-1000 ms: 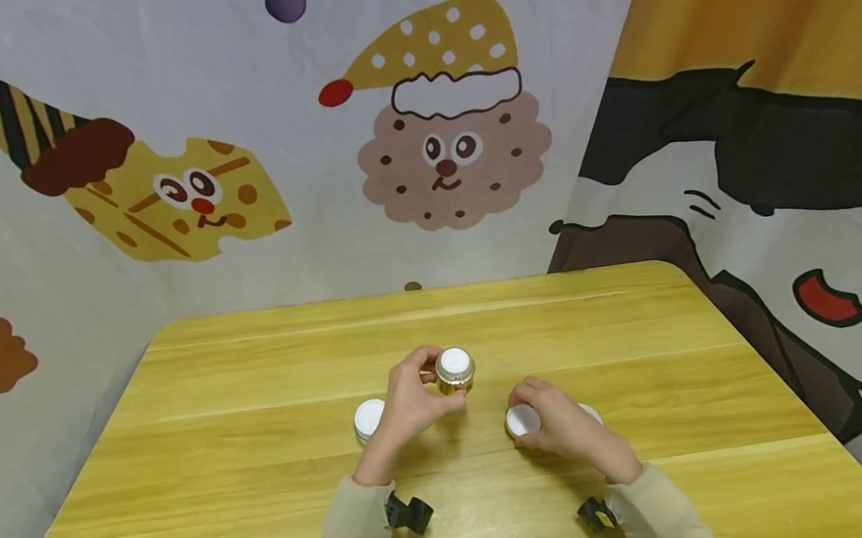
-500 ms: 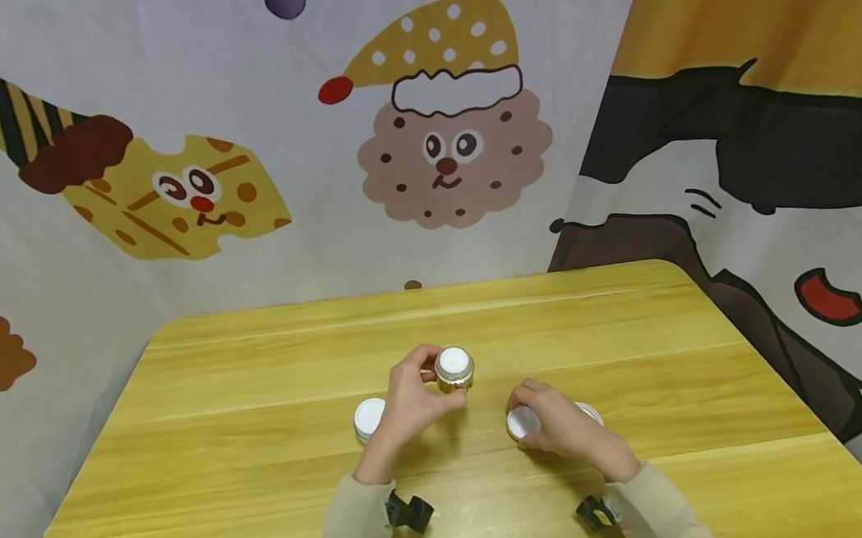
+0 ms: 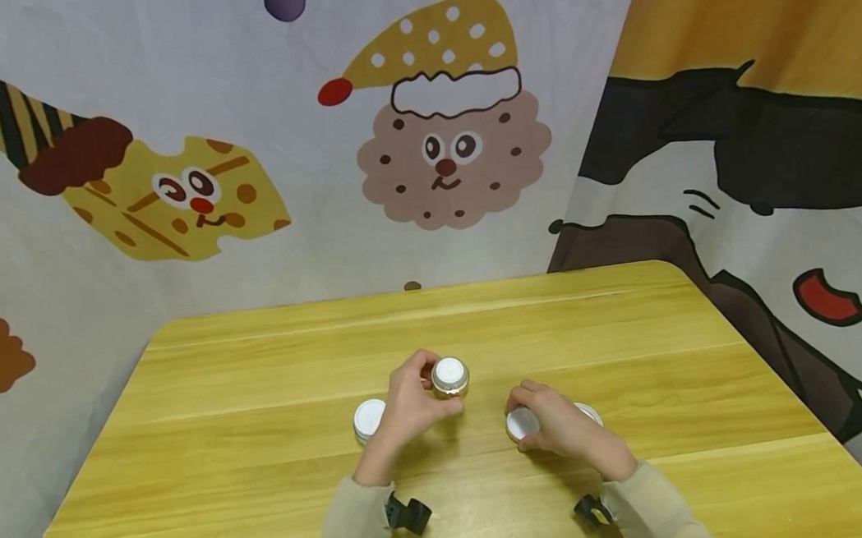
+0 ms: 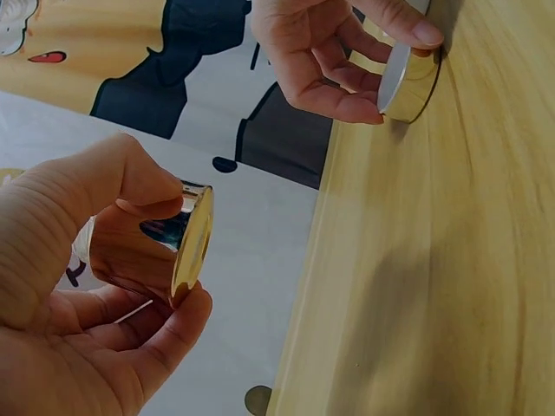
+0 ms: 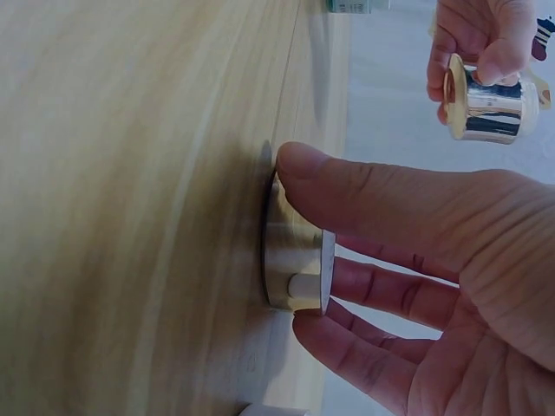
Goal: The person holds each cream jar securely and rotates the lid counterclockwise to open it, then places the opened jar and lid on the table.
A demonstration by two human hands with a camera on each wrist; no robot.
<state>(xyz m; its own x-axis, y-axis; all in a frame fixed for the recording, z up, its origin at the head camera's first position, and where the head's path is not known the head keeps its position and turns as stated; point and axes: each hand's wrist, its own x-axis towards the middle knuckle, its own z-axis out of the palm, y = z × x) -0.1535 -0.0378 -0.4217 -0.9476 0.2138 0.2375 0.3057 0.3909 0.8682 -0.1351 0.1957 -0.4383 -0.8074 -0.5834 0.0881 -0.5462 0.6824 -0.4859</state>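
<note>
My left hand [image 3: 414, 402] grips a shiny gold cosmetic jar [image 3: 450, 377] with a white top, thumb on one side and fingers on the other. It holds the jar raised over the table, as the left wrist view also shows, with the gold base [image 4: 194, 247] facing the table. My right hand [image 3: 557, 426] pinches a gold jar lid [image 5: 293, 247] between thumb and fingertips, right at the tabletop. The lid's round white face [image 3: 523, 423] is turned up. Part of the lid is hidden by the right hand.
A white-topped round container [image 3: 369, 419] stands left of my left wrist, partly covered by it. Behind my right hand a white round rim [image 3: 589, 412] shows. The wooden table [image 3: 267, 493] meets a cartoon-printed cloth [image 3: 312, 268] at its far edge.
My left hand has brought the jar slightly lower and a little to the left. My right hand and the lid have stayed almost in place.
</note>
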